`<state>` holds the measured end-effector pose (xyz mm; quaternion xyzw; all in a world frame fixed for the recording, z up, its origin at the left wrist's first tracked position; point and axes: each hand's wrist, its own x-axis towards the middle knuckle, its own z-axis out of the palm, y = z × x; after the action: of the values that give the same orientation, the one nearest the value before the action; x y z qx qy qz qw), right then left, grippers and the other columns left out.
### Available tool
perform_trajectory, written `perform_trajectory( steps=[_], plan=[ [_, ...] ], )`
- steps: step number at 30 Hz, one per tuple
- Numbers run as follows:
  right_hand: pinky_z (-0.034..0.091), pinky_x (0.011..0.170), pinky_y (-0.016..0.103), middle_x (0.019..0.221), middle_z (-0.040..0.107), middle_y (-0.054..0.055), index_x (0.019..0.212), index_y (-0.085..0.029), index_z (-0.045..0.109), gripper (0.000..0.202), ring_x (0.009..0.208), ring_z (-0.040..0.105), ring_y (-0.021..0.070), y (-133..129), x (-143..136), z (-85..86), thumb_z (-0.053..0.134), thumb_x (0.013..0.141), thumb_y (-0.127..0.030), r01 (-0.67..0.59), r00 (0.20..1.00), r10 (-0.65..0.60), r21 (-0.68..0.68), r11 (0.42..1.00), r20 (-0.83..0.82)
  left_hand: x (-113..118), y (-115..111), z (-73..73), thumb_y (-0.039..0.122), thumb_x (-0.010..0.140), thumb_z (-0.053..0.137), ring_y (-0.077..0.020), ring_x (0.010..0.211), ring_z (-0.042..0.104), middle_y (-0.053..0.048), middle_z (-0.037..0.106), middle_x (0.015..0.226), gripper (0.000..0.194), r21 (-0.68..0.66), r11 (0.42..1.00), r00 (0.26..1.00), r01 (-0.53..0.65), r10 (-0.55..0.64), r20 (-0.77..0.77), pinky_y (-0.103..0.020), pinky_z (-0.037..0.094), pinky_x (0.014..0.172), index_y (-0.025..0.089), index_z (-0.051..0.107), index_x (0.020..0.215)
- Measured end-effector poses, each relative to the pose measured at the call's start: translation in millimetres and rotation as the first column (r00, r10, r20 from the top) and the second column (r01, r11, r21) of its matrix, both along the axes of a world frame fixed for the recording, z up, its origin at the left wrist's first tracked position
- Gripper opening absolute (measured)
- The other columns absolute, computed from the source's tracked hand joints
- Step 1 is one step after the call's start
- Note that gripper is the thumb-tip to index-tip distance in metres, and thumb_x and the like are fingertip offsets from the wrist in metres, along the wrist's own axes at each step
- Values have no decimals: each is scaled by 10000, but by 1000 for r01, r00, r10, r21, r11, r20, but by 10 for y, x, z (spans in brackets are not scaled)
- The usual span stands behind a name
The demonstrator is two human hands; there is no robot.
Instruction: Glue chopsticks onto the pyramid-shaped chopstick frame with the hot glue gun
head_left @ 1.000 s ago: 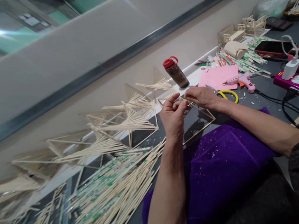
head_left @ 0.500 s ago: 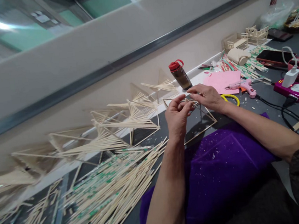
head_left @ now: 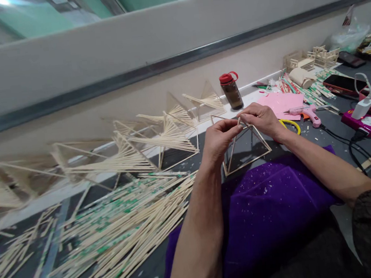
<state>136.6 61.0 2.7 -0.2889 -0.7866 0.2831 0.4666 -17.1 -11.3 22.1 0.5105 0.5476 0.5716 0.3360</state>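
A small frame of thin wooden sticks (head_left: 249, 164), joined into triangles, stands on the dark table in front of me. At its top, my left hand (head_left: 220, 137) pinches the sticks between thumb and fingers. Close beside it, my right hand (head_left: 259, 120) is closed on the same top part, fingertips nearly meeting those of the left. The exact joint between the fingertips is partly hidden. Just right of my right hand lie yellow-handled scissors (head_left: 293, 127), and beyond them a pink glue gun (head_left: 307, 113).
Finished stick models (head_left: 165, 136) line the wall to the left. Loose sticks (head_left: 142, 232) spread over the left front. A red-capped bottle (head_left: 232, 93) stands behind my hands. Purple cloth (head_left: 272, 205) covers the near edge. A purple power socket (head_left: 364, 121) with cables sits right.
The camera view has shifted, so the scene sits differently. My left hand's fingers have straightened and moved a little at the frame's top; more of the frame now shows below the hands.
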Motion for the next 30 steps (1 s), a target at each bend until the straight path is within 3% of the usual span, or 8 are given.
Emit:
perform_trajectory(
  steps=[13,30],
  plan=[
    [498,827,298,935,721,37,901,-208,778,204,898,652,152,18,18,-28,587,900,-282,-60,994,64,46,997,-84,39,-9,19,283,578,805,-117,564,545,-27,696,644,123,45,999,999,3,-1,-33,-247,426,529,192,744,636],
    [497,878,321,960,721,38,911,-228,761,259,945,649,176,52,27,-32,536,948,-349,-81,996,84,153,985,-17,68,1,2,206,623,768,-123,567,541,-25,672,616,45,44,999,1000,-11,11,-5,-266,432,539,186,728,617]
  ],
)
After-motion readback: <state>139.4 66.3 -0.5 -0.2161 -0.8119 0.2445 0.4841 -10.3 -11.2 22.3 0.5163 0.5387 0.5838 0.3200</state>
